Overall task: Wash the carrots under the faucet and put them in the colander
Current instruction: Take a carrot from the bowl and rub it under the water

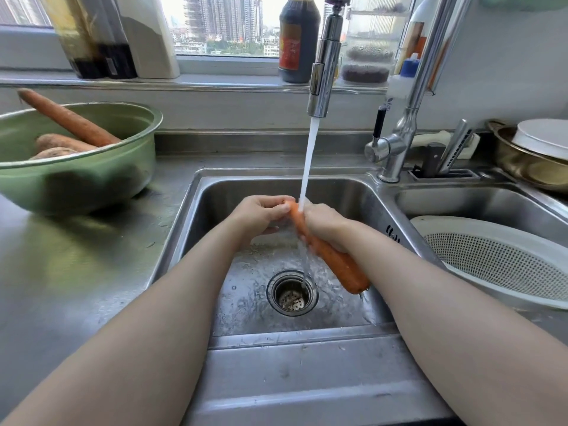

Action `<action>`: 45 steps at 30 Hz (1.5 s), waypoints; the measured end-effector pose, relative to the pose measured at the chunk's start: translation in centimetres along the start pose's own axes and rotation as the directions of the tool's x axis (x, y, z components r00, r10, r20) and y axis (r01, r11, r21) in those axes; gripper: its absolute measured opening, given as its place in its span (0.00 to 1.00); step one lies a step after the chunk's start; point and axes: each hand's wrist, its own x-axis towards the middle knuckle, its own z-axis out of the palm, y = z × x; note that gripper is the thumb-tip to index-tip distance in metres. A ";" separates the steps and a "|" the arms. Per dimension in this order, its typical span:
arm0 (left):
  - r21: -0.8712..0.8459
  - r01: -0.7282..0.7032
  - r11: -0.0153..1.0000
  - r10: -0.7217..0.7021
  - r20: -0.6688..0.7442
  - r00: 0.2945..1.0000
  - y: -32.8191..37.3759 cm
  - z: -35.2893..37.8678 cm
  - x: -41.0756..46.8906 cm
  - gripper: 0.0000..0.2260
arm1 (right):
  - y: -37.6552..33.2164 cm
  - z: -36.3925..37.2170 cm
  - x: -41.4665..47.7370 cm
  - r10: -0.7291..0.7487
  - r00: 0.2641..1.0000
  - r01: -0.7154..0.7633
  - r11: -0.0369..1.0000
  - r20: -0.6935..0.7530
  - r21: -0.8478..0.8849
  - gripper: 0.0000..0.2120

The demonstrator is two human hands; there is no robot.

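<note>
Both forearms bare, coming in from either side and converging on the carrot (336, 262). The left hand (261, 215) is at the carrot's far tip, fingers curled, pinching it. The right hand (325, 226) is just beside the left, wrapped round the carrot's upper half from the right, back of hand up. The right wrist lies over the carrot's middle.

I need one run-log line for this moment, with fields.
step: washing; carrot: under faucet stream; left hand: pinches its tip; right hand: grips its middle; colander: no carrot visible; green bowl: holds second carrot
</note>
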 end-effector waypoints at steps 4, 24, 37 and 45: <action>0.010 0.002 1.000 -0.002 -0.014 1.000 0.0 0.2 0.0 0.11 | 0.4 -0.5 0.3 0.001 0.999 -0.004 0.999 0.050 0.055 0.21; -0.125 -0.015 0.992 -0.008 -0.184 0.983 0.3 1.8 0.3 0.09 | 1.0 -1.6 0.5 0.046 0.937 -0.161 0.936 0.345 0.312 0.20; -0.209 0.032 0.977 -0.066 -0.159 0.985 0.3 1.7 0.3 0.07 | 1.0 -0.6 1.0 0.024 0.989 -0.027 0.999 0.147 0.019 0.30; -0.223 0.022 0.975 -0.102 -0.353 0.930 0.7 2.2 0.8 0.09 | 0.7 -0.9 0.0 -0.040 0.931 -0.011 0.990 0.363 0.138 0.17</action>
